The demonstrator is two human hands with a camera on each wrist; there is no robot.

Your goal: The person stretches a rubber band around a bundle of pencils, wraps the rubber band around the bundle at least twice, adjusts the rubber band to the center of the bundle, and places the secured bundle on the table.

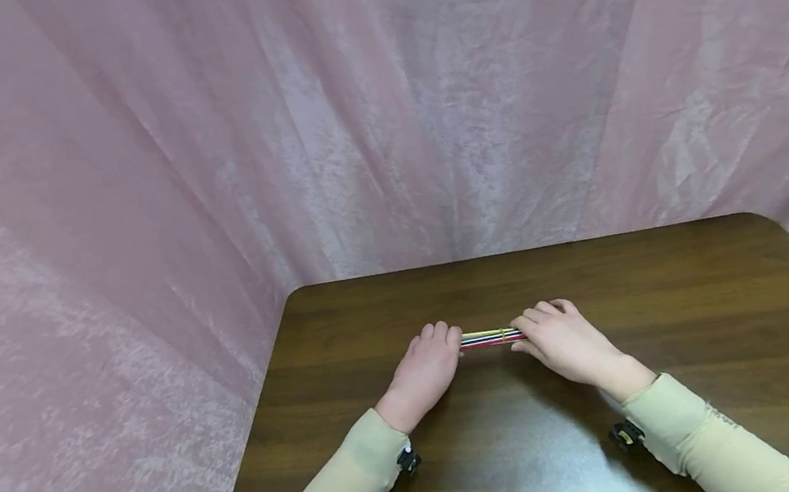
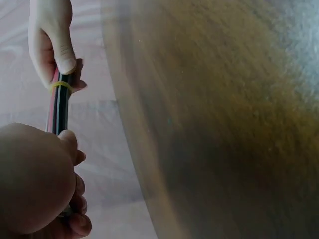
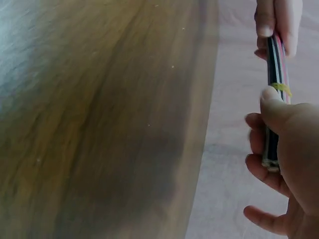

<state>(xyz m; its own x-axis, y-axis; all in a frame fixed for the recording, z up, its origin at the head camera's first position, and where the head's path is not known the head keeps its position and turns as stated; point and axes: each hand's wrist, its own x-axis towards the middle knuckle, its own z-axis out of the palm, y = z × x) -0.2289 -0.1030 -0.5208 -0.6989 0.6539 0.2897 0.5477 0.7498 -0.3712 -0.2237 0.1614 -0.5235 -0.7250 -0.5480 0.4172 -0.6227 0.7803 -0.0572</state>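
Observation:
A bundle of slim, coloured pencil-like sticks (image 1: 483, 339) is held level between both hands over the table. Yellow, white, dark and red sides show, and a yellow rubber band (image 3: 281, 89) circles it closer to the right hand. My left hand (image 1: 428, 367) grips the left end, its fingers curled round it in the left wrist view. The right hand (image 1: 567, 341) holds the other end between thumb and fingers; in the right wrist view, the lower fingers stand off it. Both palms hide much of the bundle's ends.
Beneath the hands lies a brown wooden table (image 1: 343, 312) with rounded far corners. A pink velvet curtain (image 1: 361, 116) hangs behind it and along the left side. Dark wrist cameras (image 1: 408, 460) sit at the pale sleeves (image 1: 352, 479).

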